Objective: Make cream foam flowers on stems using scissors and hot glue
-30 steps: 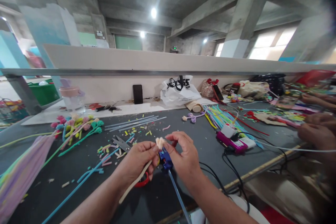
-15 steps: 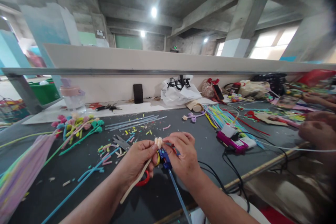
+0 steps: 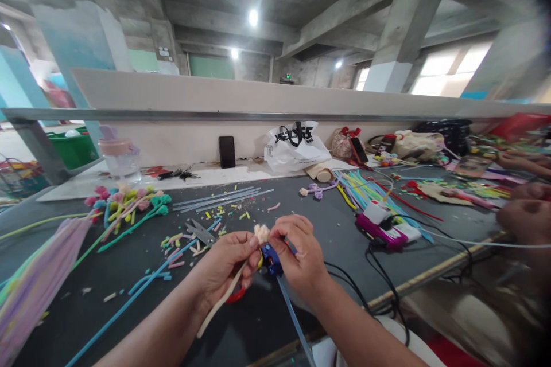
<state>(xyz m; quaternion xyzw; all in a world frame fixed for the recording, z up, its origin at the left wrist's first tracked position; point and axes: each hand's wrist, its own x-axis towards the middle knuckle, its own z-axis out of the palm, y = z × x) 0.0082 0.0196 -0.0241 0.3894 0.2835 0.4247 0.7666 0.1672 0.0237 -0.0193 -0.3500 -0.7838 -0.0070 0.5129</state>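
A small cream flower [image 3: 260, 234] of fuzzy pipe cleaner is held up at the centre, its cream stem [image 3: 217, 311] trailing down toward me. My left hand [image 3: 232, 261] is closed on the flower's base and stem. With thumb and forefinger together, my right hand [image 3: 297, 246] pinches the flower's right side. Beneath the hands lies a blue glue gun [image 3: 271, 261], partly covered, with a translucent glue stick [image 3: 295, 318] sticking out of its back toward me. Red-handled scissors or pliers [image 3: 236, 296] show partly under my left hand.
Finished pipe-cleaner flowers [image 3: 129, 200] lie at left beside a pastel bundle [image 3: 51, 275]. Metal snips [image 3: 200, 233] rest among cut scraps. Spare glue sticks [image 3: 224, 199] lie behind. A purple power strip [image 3: 381, 232] with black cables and a co-worker's hands [image 3: 523, 212] are at right.
My right fingers have drawn into a tighter pinch on the flower, which looks turned slightly and fuller. My left hand stays on the stem. The co-worker's hands shifted slightly right.
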